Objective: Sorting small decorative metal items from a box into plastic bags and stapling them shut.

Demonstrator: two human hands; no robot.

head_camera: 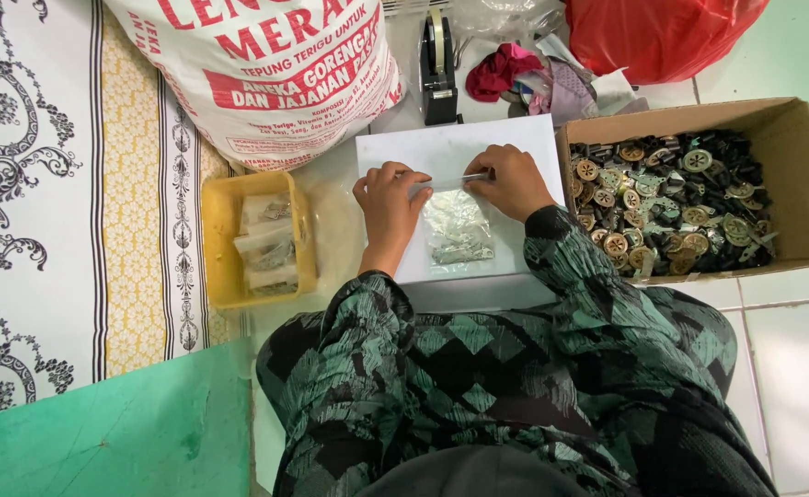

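Two bare hands work at the top edge of a small clear plastic bag that lies flat on a white board on the floor. The left hand pinches the bag's upper left corner, fingers curled down on the film. The right hand grips the upper right part of the mouth, fingers closed on it, with what looks like a thin strip stretched between the two hands. The bag sits near the middle of the board, its lower end holding a small heap of metal pieces.

The bag looks thin, soft and slippery, light but bottom-heavy from its contents; it is probably best held by the folded mouth, both corners at once, so nothing spills.

Just beside the board's right edge stands a cardboard box full of round metal and dark parts. Off the left edge sits a yellow tub with filled bags. A tape dispenser stands beyond the far edge.
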